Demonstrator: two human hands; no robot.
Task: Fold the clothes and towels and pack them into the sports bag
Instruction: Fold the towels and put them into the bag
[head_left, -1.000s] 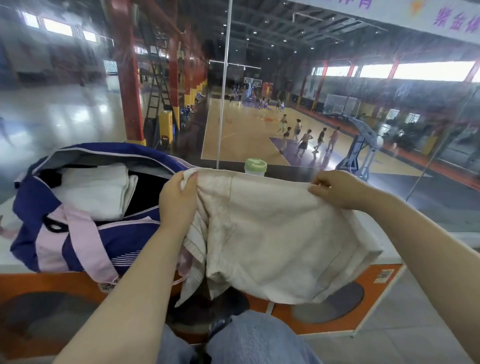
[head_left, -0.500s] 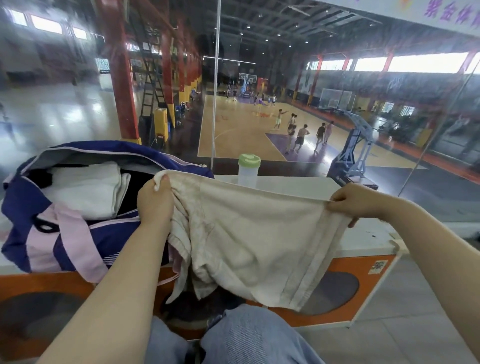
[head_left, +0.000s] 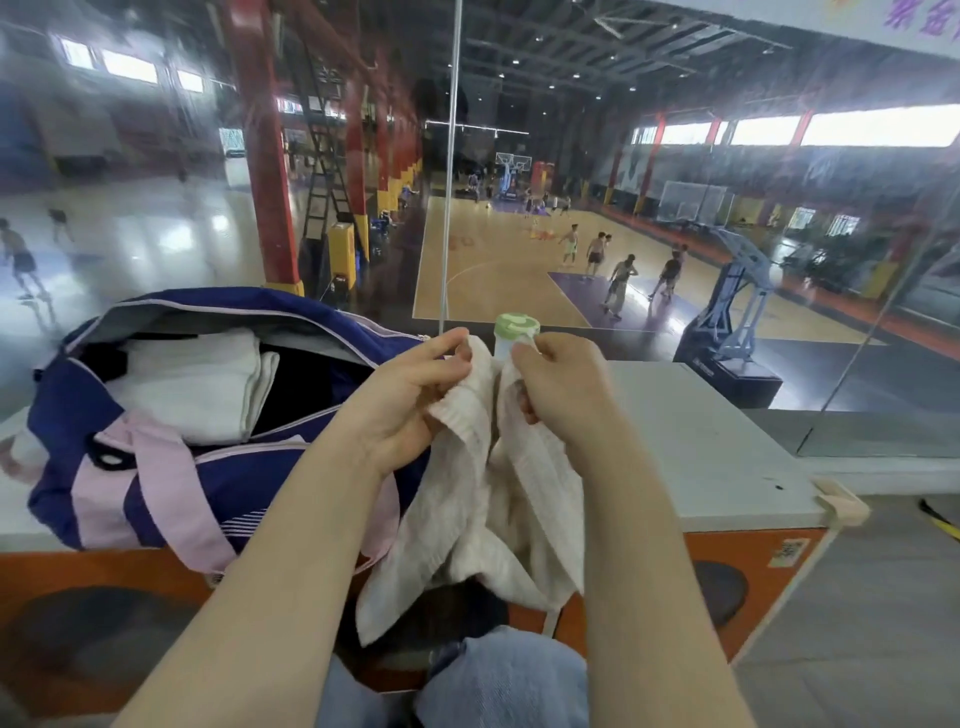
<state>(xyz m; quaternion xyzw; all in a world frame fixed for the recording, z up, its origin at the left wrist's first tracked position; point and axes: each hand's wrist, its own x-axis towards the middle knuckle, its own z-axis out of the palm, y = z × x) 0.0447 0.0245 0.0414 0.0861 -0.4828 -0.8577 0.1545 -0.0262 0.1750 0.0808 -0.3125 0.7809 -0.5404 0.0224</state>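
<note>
Beige towel (head_left: 498, 499) hangs at the centre of the head view, its two top corners brought close together. The left hand (head_left: 410, 395) pinches one corner with curled fingers; the right hand (head_left: 563, 384) grips the other, fingers curled round the cloth. At nine o'clock from the hands, the blue-and-pink sports bag (head_left: 156, 483) sits open on the grey table top (head_left: 727, 447), holding a folded white towel (head_left: 197, 384) against a dark interior. At twelve o'clock, just behind the hands, stands a green-capped bottle (head_left: 514, 332).
</note>
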